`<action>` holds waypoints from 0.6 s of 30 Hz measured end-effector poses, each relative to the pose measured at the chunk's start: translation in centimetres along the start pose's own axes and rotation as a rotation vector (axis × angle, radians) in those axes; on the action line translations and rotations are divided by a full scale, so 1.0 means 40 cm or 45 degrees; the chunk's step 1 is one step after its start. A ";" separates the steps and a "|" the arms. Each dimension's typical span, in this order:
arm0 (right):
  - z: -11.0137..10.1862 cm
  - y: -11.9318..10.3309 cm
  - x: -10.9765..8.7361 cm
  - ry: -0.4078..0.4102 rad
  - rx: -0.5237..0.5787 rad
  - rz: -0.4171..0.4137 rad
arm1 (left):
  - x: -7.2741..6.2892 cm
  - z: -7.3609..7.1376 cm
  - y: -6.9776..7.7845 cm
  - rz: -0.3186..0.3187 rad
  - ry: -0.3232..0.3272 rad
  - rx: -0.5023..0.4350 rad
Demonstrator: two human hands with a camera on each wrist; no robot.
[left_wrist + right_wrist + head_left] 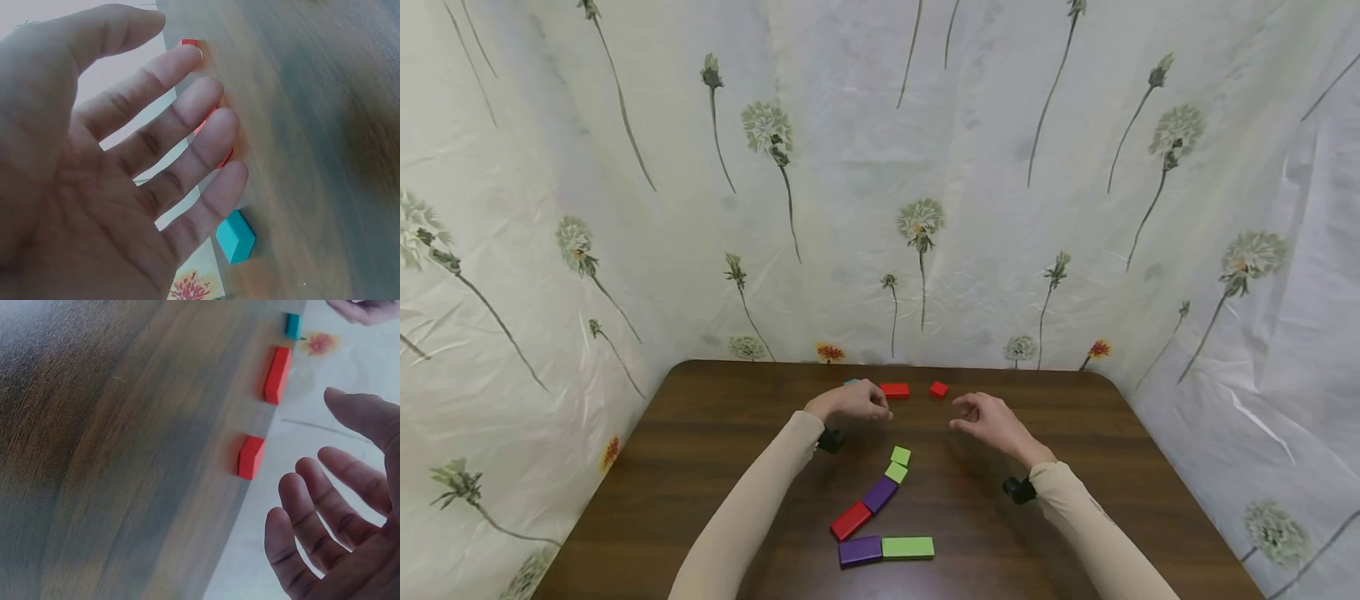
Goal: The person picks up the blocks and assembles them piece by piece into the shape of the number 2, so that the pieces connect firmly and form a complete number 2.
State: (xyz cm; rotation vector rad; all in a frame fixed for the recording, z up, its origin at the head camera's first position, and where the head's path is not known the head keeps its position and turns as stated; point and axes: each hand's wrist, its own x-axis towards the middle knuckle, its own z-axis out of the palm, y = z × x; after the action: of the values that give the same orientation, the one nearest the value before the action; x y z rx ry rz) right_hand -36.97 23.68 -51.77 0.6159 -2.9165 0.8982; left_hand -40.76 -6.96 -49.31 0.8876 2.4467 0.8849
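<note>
My left hand (855, 402) hovers over the far part of the table with loosely bent fingers and nothing in them. The left wrist view shows its palm and spread fingers. Across from it, my right hand (991, 423) is also empty, thumb and fingers apart. A long red block (895, 391) lies just beyond the left fingertips, and a small red block (938, 389) lies ahead of the right hand. The teal block (236, 237) is mostly hidden behind the left hand in the head view.
Toward me, two light green blocks (898, 463), a purple block (880, 495) and a red block (851, 521) form a slanting row on the brown table (1030, 558). Below lie another purple block (860, 552) and a long green block (907, 547), end to end. A flowered curtain (850, 208) hangs behind.
</note>
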 end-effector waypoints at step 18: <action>-0.015 0.031 0.031 0.094 0.001 0.013 | 0.067 -0.002 0.007 -0.022 0.011 -0.034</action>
State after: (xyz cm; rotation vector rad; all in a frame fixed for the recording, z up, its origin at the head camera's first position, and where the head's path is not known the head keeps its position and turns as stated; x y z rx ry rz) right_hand -38.65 24.50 -51.75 0.5557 -2.8569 0.9032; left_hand -42.63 -5.00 -49.45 0.8538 2.4406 0.9144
